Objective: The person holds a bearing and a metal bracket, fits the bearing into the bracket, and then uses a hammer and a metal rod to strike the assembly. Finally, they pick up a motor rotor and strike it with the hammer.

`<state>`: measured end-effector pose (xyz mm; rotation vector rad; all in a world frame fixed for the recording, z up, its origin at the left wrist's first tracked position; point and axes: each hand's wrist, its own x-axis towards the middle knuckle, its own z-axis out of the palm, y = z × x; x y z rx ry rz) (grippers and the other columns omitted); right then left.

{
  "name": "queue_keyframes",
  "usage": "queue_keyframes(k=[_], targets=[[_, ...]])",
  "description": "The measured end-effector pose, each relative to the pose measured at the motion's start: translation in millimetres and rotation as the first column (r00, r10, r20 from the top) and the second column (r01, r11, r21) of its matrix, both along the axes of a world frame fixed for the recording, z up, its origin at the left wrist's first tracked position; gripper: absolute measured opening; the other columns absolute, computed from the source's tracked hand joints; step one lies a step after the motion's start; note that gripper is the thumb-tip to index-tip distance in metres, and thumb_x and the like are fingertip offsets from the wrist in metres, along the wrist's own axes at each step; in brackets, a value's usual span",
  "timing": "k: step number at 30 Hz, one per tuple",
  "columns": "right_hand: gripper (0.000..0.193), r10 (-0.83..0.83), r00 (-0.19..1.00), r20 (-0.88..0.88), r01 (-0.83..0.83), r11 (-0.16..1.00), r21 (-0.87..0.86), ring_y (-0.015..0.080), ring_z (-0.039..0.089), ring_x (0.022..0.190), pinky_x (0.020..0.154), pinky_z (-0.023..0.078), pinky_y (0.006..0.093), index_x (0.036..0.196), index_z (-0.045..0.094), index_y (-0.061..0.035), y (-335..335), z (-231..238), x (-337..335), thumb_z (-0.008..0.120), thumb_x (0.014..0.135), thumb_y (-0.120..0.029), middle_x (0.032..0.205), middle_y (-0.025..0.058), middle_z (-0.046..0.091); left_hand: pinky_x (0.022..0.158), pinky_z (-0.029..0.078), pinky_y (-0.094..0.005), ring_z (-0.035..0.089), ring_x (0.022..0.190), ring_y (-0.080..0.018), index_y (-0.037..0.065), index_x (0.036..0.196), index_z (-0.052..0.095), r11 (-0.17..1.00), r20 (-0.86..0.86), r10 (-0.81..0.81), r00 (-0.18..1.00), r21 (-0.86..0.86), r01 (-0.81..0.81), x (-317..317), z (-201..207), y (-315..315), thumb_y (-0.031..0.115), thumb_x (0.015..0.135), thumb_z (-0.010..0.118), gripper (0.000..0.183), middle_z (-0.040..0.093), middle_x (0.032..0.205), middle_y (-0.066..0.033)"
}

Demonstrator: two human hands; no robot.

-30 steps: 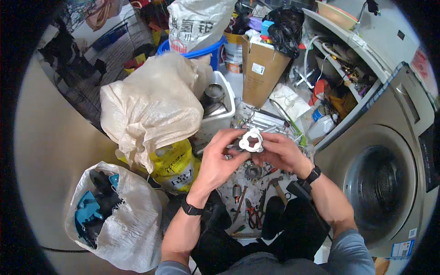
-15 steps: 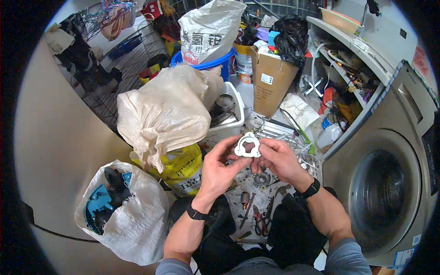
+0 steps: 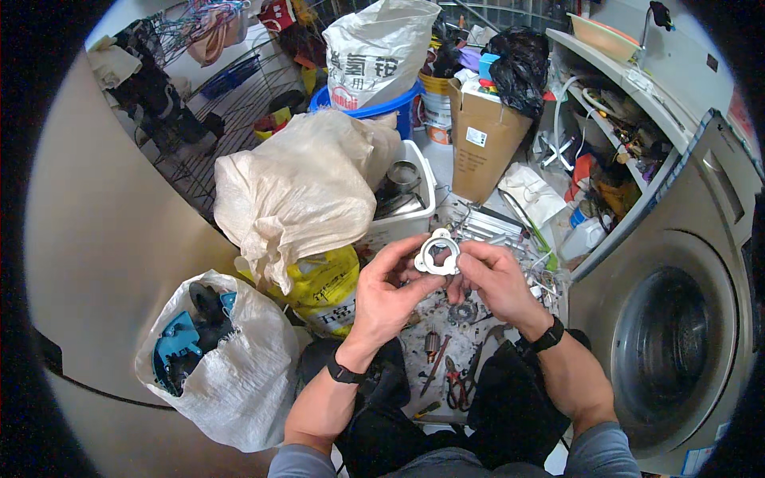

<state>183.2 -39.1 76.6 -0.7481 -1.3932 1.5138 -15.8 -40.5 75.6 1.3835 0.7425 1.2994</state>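
Both hands pinch one white, ring-shaped plastic flange (image 3: 437, 254) above the littered floor (image 3: 446, 350): left hand (image 3: 388, 288) clamps its left rim, right hand (image 3: 488, 273) its right. It looks light, stiff, best gripped by the lobed edge.

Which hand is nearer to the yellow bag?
Left. The left hand is just right of the yellow bag; the right hand is farther right, beyond the metal ring both hold.

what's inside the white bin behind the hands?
The white bin holds a round metal can and dark metal parts. The beige sack leaning over its left side covers the rest.
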Motion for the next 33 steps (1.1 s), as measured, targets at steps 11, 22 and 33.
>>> queue_keyframes(k=[11,22,33], targets=[[0.023,-0.063,0.991,0.118,0.050,0.992,0.113,0.0103,0.064,0.075,0.066,0.051,0.0263,0.113,0.065,0.0010,-6,6,0,0.055,0.102,-0.017,0.084,0.0037,0.067,0.095,0.053,-0.0301,0.061,0.115,-0.0162,0.000,0.136,0.056,0.998,-0.109,0.012,0.994,0.069,-0.004,0,-2,-1,-0.007,0.081,0.076,0.059,0.060,0.127,-0.0065],[0.028,-0.020,0.999,0.044,0.019,1.000,0.016,0.0126,0.066,0.067,0.057,0.050,0.0262,0.121,0.059,0.0015,-5,0,0,0.054,0.102,-0.017,0.084,0.0058,0.068,0.090,0.055,-0.0301,0.065,0.106,-0.0165,0.000,0.132,0.056,0.995,-0.112,0.094,0.989,0.042,-0.090,6,-6,-7,-0.008,0.078,0.079,0.059,0.066,0.117,-0.0086],[0.029,-0.127,0.992,0.002,0.127,0.988,-0.092,0.0096,0.063,0.061,0.052,0.048,0.0238,0.113,0.063,0.0000,-7,-5,-5,0.051,0.105,-0.025,0.081,0.0035,0.066,0.086,0.056,-0.0275,0.066,0.101,-0.0130,-0.004,0.129,0.058,0.999,-0.035,0.012,0.999,0.041,-0.011,5,-7,-7,-0.008,0.085,0.071,0.046,0.068,0.116,-0.0092]])
